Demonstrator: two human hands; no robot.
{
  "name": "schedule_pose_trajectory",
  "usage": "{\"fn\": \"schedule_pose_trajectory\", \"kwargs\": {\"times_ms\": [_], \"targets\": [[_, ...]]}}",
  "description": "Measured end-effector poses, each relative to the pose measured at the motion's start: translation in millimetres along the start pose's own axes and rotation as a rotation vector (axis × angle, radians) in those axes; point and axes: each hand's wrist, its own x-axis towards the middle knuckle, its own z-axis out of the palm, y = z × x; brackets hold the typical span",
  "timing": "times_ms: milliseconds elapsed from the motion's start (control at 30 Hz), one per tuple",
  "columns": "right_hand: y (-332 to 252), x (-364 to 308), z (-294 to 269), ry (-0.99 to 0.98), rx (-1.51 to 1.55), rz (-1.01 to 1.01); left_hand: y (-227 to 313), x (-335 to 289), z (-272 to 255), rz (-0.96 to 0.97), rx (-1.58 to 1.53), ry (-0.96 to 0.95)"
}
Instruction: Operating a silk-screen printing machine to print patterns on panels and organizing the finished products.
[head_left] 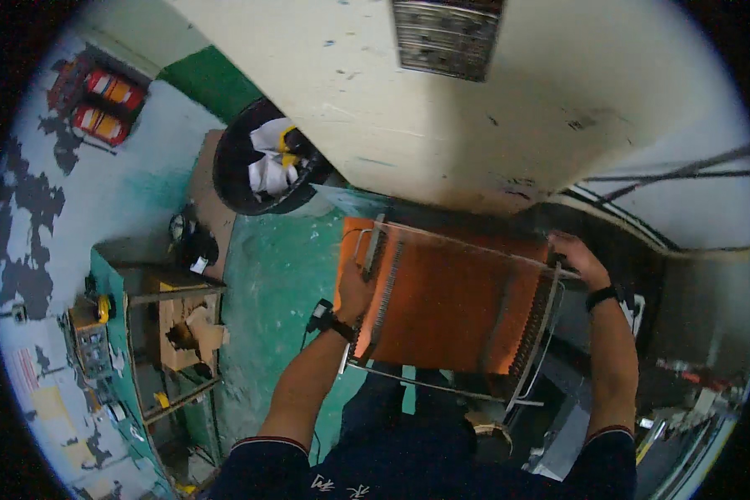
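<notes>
A silver metal wire rack (387, 287) with toothed strips along two sides holds flat orange sheet material (454, 304); how many sheets it carries cannot be told. The rack is in front of the person's body, above the floor, grasped at both sides: the left grip (354, 290) clasps its left side, and the right grip (577, 257) curls around its upper right corner.

A round black bin (227, 171) contains crumpled white and yellow material (268, 173). In a green-sided shelf unit with a wooden frame (175, 294) sits a brown cardboard box (196, 304) with a ragged dark opening.

The floor (262, 279) is worn green, the pale blue wall (150, 179) flakes to grey, and a scuffed cream panel (350, 100) stands ahead.

Counted: one rack, one bin, two red-and-yellow objects (112, 90) on the wall.
</notes>
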Motion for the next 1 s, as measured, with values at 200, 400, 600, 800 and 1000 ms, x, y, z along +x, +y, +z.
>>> {"fn": "schedule_pose_trajectory", "kwargs": {"times_ms": [200,400,600,800,1000], "targets": [[189.7,119.9,-97.6,-0.035,-1.127,-0.447,76.1,16.4,14.5,0.168,-0.264,-0.038],[29.4,43.3,24.8,-0.197,-1.035,-0.046,-22.8,-3.1,56.0,-0.14,0.328,0.398],[-60.3,-59.0,38.5,-0.08,-1.163,-0.039,-36.3,5.4,72.4,-0.046,0.271,0.456],[-105.3,-96.9,52.8,0.025,-1.239,-0.066,-5.3,-1.9,50.4,-0.088,0.28,0.443],[-171.7,-113.2,106.9,0.135,-0.841,0.099,-13.8,10.3,53.9,-0.216,0.048,0.113]]}}
